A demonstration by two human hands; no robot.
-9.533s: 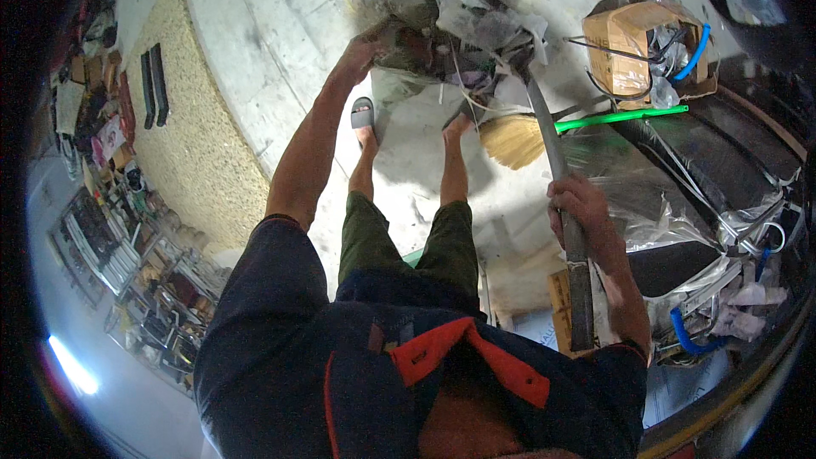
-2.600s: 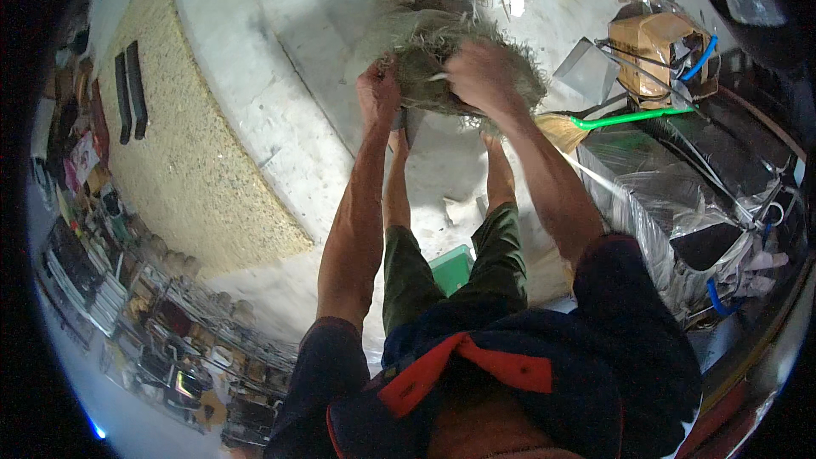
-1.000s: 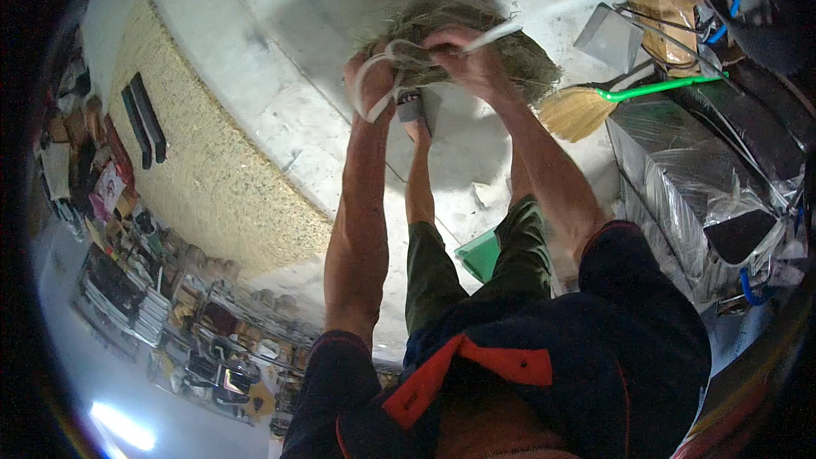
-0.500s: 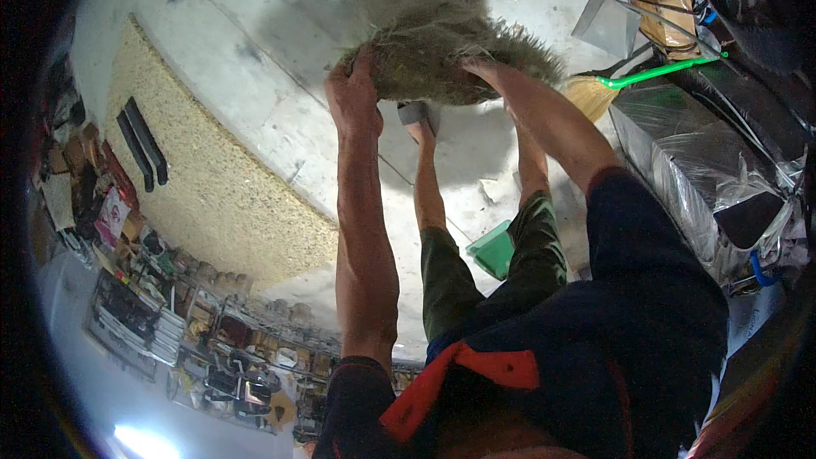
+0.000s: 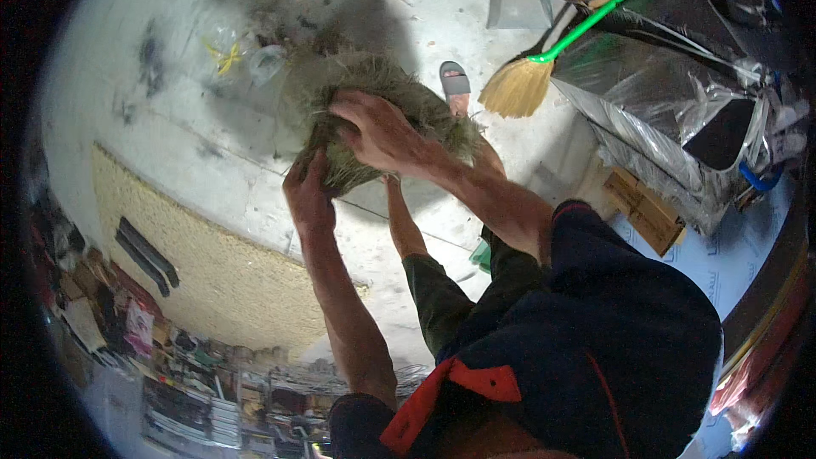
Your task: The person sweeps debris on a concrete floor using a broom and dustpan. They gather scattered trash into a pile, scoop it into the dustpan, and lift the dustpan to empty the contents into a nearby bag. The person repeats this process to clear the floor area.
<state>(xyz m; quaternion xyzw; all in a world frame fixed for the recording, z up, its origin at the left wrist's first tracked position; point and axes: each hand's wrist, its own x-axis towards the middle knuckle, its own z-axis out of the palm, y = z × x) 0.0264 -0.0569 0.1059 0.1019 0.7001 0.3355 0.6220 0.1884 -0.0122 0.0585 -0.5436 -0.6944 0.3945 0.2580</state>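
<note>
A shaggy, greenish-grey bundle of dry fibres [image 5: 425, 112], much like dried grass, hangs in front of me above the floor. My left hand [image 5: 308, 191] is closed round its near left edge. Across the upper left side lies my right hand [image 5: 374, 132], its fingers curled over the fibres close to the left one. Both palms and some fingertips are hidden by the bundle. Beyond its right end one foot shows in a grey slipper [image 5: 455, 78].
To the right lie a straw broom [image 5: 520, 89] with a green handle, a grey dustpan [image 5: 518, 2] and a plastic-wrapped box [image 5: 654, 110]. A green dustpan [image 5: 482, 257] is by my legs. At left are a beige board [image 5: 204, 242] with dark strips and a clear plastic bag [image 5: 225, 55].
My right hand has gone from the bundle's right part to its left side, near my left hand. The bundle appears lower and further left, and the whole view has shifted.
</note>
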